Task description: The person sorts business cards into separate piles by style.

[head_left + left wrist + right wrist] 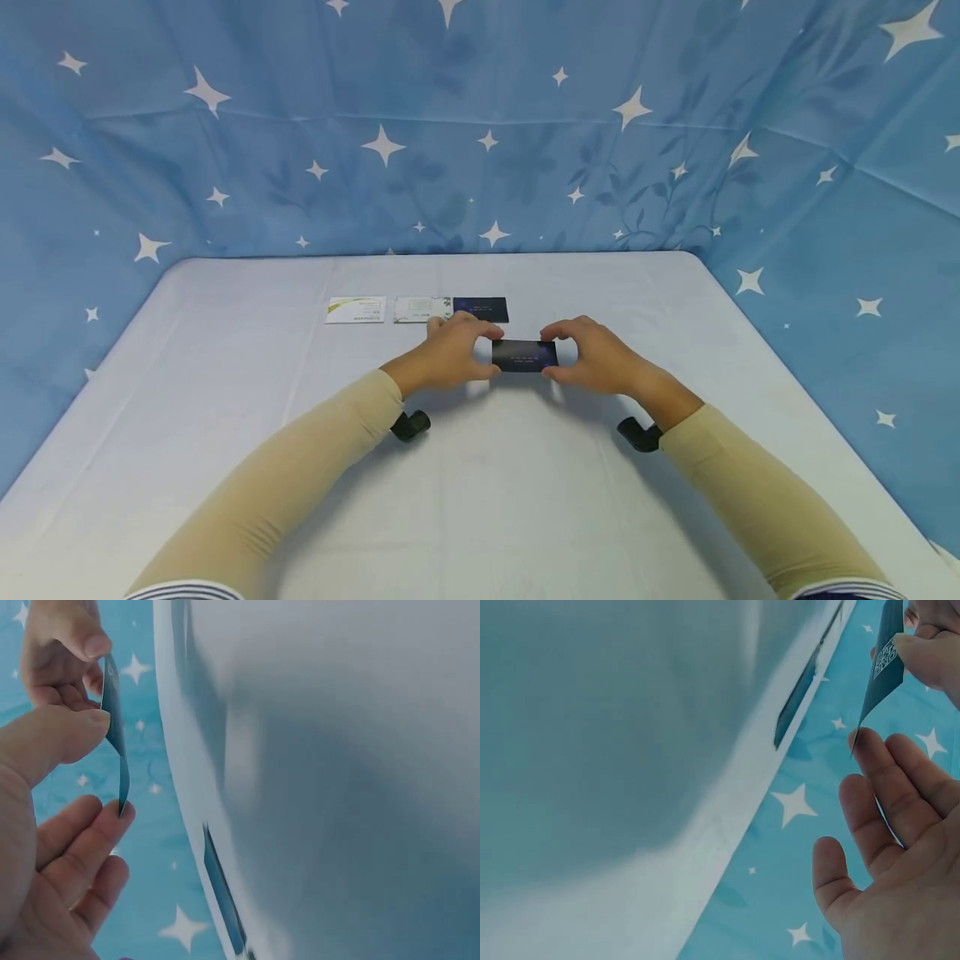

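Observation:
A dark business card (524, 356) with small print and purple specks is held up over the table between both hands. My left hand (452, 352) pinches its left end between thumb and fingers. At the opposite end, my right hand (596, 357) pinches it the same way. The card (114, 712) looks slightly bent in the left wrist view, and a printed QR code (886, 658) shows on it in the right wrist view. Just behind the left hand lies a similar dark card (482, 309), its lower left edge partly hidden by the fingers.
Left of the lying dark card are a white card with green leaf print (422, 309) and a white card with a yellow-green curve (356, 309), all in one row. The white-covered table (495, 500) ends at a blue star-patterned curtain (480, 125).

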Tool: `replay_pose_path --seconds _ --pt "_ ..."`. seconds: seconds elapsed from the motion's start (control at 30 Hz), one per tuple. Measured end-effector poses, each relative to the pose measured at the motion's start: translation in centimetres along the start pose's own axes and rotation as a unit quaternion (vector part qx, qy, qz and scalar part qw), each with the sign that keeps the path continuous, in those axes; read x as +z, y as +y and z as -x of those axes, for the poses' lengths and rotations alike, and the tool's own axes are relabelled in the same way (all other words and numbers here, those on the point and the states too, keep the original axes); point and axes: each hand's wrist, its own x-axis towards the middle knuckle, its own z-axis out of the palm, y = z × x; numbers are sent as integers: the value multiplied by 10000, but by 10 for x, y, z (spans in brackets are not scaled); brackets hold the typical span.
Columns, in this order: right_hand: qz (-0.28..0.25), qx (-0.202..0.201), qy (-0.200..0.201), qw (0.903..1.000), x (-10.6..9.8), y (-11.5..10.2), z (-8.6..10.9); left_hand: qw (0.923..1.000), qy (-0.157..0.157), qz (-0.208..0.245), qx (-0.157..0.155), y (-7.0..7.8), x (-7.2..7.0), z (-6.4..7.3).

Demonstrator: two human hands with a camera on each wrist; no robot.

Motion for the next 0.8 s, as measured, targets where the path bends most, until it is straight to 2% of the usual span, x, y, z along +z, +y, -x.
replay_pose_path --seconds 0.17,0.3,0.53,0.8 --pt "31 228 -93 9997 0 -7 -33 9992 98 -279 -285 -12 -18 -5" --pt "118 374 -106 9992 5 -8 -57 9976 135 -431 -524 -23 -26 -13" --pt "49 682 -221 9974 13 -6 -93 9951 105 -592 -779 -45 -30 -30" --pt "-59 830 -360 9959 20 -2 -117 9914 -10 -693 -1106 -62 -31 -44"
